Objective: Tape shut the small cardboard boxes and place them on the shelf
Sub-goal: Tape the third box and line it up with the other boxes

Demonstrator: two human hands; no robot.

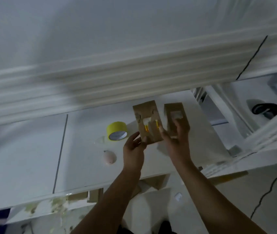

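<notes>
The glossy white tabletop [24, 157] lies below a blurred white shelf [100, 78]. The left grip [133, 149] pinches the left box [147, 122] at its near corner; the right grip [176, 141] holds the right box [175, 115]. Both boxes are over the tabletop. They are flat, matte cardboard (yellow tape marks the left one). Step in hand, apparently: shelving. Next move: raise both level onto the shelf.

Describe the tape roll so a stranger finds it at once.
Look at the white table. The left hand grips the left box, the right hand the right box. Just left of them, behind a pink round thing, sits the tape roll: the only bright yellow ring there.
</notes>
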